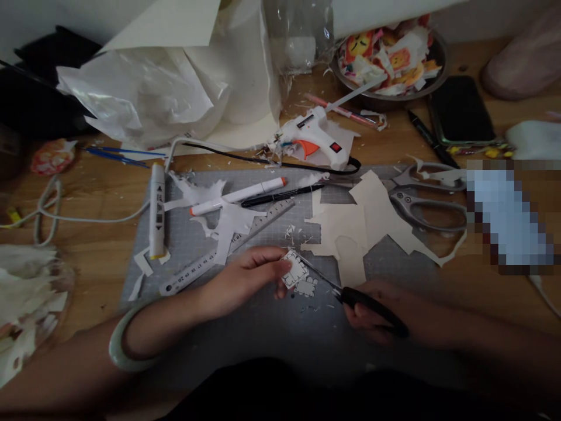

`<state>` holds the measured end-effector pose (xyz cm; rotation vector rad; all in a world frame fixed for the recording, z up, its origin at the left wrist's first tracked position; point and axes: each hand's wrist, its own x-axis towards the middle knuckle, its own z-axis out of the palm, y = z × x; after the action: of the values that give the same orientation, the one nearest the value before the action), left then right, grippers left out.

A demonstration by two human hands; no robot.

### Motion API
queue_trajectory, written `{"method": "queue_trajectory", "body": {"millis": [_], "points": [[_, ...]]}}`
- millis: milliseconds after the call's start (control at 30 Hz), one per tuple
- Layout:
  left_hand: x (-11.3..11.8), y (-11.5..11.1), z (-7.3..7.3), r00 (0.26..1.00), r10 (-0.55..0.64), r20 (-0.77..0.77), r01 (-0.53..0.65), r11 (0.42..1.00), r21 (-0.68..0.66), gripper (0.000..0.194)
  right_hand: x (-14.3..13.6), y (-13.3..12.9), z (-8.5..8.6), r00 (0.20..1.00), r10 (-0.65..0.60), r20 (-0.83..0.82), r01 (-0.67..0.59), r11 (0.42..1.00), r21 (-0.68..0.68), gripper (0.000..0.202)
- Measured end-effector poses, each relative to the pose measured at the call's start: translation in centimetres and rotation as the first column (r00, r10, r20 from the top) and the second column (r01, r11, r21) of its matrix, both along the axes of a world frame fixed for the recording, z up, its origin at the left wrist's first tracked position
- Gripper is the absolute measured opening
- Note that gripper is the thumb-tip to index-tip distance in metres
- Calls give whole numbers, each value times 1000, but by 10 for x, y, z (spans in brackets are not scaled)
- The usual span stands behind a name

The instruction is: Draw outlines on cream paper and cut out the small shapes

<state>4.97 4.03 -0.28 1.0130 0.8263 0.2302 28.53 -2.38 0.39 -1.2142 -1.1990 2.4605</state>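
Observation:
My left hand (263, 270) pinches a small white paper piece (293, 270) with black outlines drawn on it, over the grey cutting mat (272, 333). In my right hand (372, 307) are black-handled scissors (377, 309), their blades pointing up and left to the upper edge of that paper. A second outlined paper piece (306, 286) is just below and right of the first; whether the two are joined I cannot tell. Tiny paper scraps lie under the blades.
Beyond my hands lie cream paper offcuts (344, 225), a ruler (193, 272), markers (239, 196), larger grey scissors (432, 196) and a glue gun (319, 137). A metal bowl (442, 64) of scraps and a phone (462, 111) stand at the back right.

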Motion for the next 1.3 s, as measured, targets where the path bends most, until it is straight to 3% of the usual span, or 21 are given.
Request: {"method": "queue_trajectory", "body": {"millis": [900, 1300], "points": [[4, -4, -3, 965, 252, 69, -247, 966, -71, 22, 2, -4, -5, 999, -16, -50, 16, 1000, 0, 46], [5, -5, -7, 951, 283, 126, -274, 958, -86, 26, 2, -1, -3, 998, -7, -70, 5, 1000, -22, 43]]}}
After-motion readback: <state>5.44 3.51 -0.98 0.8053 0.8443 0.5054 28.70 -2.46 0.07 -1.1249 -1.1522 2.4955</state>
